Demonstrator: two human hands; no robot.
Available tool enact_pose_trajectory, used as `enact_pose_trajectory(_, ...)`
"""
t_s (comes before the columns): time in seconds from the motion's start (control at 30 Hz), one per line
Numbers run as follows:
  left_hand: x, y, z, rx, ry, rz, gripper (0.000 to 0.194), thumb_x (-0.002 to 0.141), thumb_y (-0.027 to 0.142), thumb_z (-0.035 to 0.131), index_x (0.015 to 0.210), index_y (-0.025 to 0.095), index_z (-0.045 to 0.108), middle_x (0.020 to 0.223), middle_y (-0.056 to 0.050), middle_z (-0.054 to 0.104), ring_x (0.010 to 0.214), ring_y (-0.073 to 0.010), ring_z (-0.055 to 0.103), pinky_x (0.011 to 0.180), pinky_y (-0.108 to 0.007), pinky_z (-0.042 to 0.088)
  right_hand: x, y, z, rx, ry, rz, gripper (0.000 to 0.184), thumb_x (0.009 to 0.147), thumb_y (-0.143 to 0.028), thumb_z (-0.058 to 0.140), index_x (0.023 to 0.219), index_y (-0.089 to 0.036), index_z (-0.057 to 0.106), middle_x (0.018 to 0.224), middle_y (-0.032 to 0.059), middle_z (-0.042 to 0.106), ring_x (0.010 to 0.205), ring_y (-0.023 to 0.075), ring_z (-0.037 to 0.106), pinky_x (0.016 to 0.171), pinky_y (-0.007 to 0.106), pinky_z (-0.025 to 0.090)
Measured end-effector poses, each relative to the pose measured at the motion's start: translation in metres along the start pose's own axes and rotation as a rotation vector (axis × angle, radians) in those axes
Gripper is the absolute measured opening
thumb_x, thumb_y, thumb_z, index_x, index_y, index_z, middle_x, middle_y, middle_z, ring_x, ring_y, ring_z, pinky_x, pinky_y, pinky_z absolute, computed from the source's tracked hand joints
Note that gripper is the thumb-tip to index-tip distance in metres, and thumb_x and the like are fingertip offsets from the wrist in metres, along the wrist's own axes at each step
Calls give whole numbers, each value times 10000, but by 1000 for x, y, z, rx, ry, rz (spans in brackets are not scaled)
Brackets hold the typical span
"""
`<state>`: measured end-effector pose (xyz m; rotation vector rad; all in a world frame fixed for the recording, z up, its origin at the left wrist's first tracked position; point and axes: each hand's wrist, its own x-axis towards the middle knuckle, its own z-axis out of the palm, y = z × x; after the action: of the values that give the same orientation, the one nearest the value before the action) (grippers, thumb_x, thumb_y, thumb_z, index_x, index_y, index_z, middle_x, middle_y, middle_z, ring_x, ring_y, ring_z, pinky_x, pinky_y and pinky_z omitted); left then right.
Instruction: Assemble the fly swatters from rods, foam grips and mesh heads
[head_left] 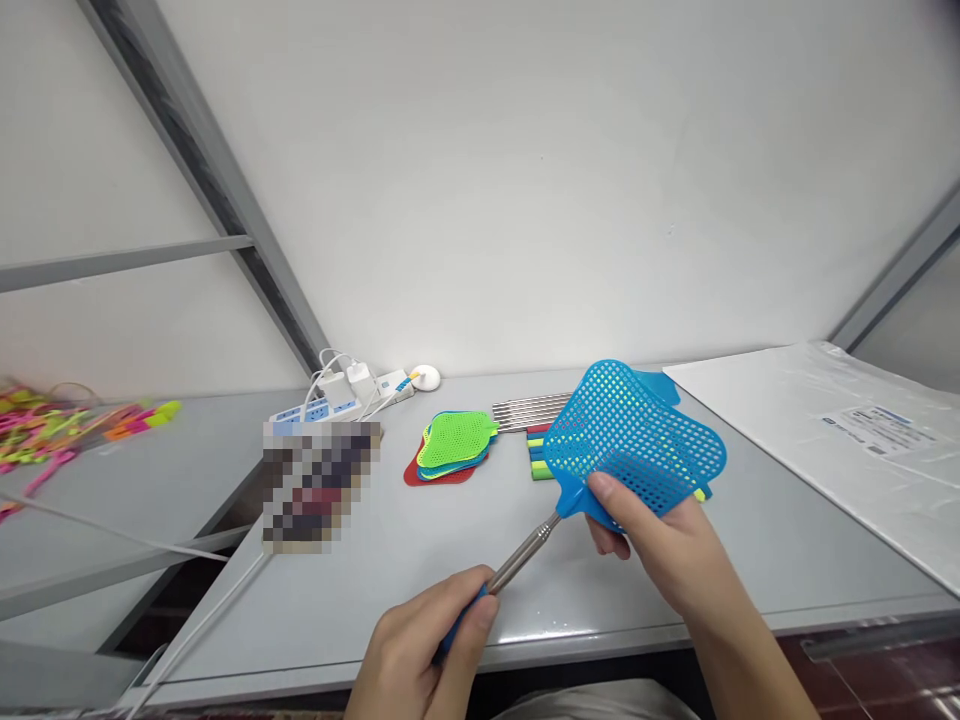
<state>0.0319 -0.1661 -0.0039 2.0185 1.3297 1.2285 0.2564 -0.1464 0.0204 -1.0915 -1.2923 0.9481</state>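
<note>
Hands [525,590] holding blue flyswatter [634,435], diagonal, pointing up-right

Noted for you: your left hand [420,645] is cut off by the bottom edge and covers the grip end of the fly swatter [634,435]. Your right hand [660,545] has its fingers partly hidden behind the blue head. That head blocks most of the coloured handles [538,455] and the right ends of the metal rods [529,411]. Lower layers of the mesh stack [454,445] are hidden. Pixelated patch [319,487] on the table [465,560]: contents unreadable. Label [881,430] on the plastic sheet [787,430]: too small to read; sheet runs past the right edge. Pink and green tangle [45,435]: cut off at left, pieces indistinct.
</note>
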Motion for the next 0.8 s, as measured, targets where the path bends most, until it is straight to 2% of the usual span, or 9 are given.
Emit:
enact_pose_trajectory(0.13,8,3,1,-33,-76,22,238,918,412,572,897,250,746,724,-13,736,678,-180,693,596,-201,531,1,6,0,-12,54,3,357,926,-461,584,693,-212,482,597,-42,490,554,115,484,547,265,401)
enact_pose_trajectory(0.23,15,6,3,-14,-120,73,212,939,364,550,896,240,716,632,10,663,656,-164,675,586,-188,508,4,13,1,100,59,16,336,928,-452,584,711,-213,493,596,-45,493,551,118,478,550,272,408)
enact_pose_trajectory(0.33,24,9,8,27,-184,123,211,963,327,512,917,230,694,681,7,676,660,-149,674,614,-183,511,5,18,3,198,78,6,362,946,-475,540,704,-207,522,598,-32,510,552,125,477,553,284,415)
enact_pose_trajectory(0.47,37,13,10,105,-280,173,229,967,330,504,1019,251,713,843,-17,746,720,-162,705,654,-198,538,3,21,3,60,138,22,309,901,-471,619,758,-198,589,621,-33,535,584,121,506,590,281,420)
enact_pose_trajectory(0.53,42,13,6,106,-300,190,230,945,342,541,1058,280,730,919,-21,763,803,-185,724,710,-213,555,2,23,3,59,161,33,272,878,-466,651,821,-202,617,603,-43,534,574,123,512,597,285,433)
enact_pose_trajectory(0.6,45,11,0,54,-275,134,221,901,366,607,1054,297,750,924,-25,764,848,-203,723,701,-215,562,1,26,7,137,196,21,271,864,-470,666,854,-202,629,584,-45,538,544,128,514,570,291,444)
enact_pose_trajectory(0.67,47,7,-5,-108,-180,-29,229,850,396,677,1035,288,758,812,-24,742,715,-177,697,560,-184,531,1,29,13,262,256,3,272,857,-469,674,849,-202,623,561,-51,528,508,127,505,540,291,450)
enact_pose_trajectory(0.73,48,3,-5,-444,-37,-224,316,814,458,713,1062,263,736,689,-3,678,484,-108,564,440,-176,461,2,30,22,399,320,-3,277,865,-468,665,806,-206,599,531,-63,500,476,120,494,533,288,460)
enact_pose_trajectory(0.8,45,3,5,-815,129,-344,413,759,509,762,1074,248,709,642,25,621,424,-70,471,475,-202,487,2,30,32,497,374,16,300,868,-473,660,755,-210,570,515,-68,482,465,115,493,537,284,472)
